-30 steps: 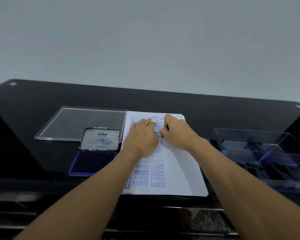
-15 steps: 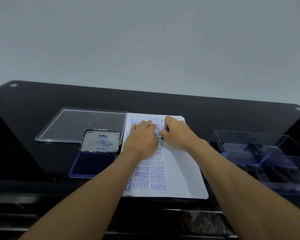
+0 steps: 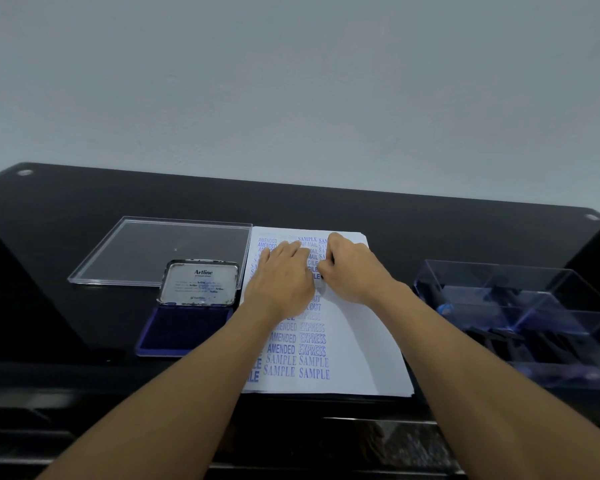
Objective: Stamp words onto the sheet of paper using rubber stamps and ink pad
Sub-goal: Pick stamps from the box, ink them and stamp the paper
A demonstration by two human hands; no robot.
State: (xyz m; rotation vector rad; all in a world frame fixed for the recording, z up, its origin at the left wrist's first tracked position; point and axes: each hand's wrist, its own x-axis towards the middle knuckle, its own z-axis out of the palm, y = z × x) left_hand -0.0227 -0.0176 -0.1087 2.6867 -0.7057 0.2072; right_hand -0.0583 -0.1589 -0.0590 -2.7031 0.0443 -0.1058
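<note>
A white sheet of paper (image 3: pixel 357 344) lies on the black table, printed with rows of blue words such as AMENDED, EXPRESS and SAMPLE. My left hand (image 3: pixel 283 277) lies flat on its upper part, fingers straight, pressing it down. My right hand (image 3: pixel 352 270) is curled just to the right and grips a small dark rubber stamp (image 3: pixel 330 262) held down on the paper; the stamp is almost wholly hidden by the fingers. Left of the paper, the blue ink pad (image 3: pixel 184 329) lies open with its metal lid (image 3: pixel 200 284) raised.
A clear flat plastic lid (image 3: pixel 146 251) lies at the back left, behind the ink pad. A clear plastic box (image 3: pixel 520 317) with several dark stamps stands at the right. The table's front edge runs just below the paper.
Both hands stay in place on the upper paper. The view has tilted up slightly, so everything sits a little lower in the frame.
</note>
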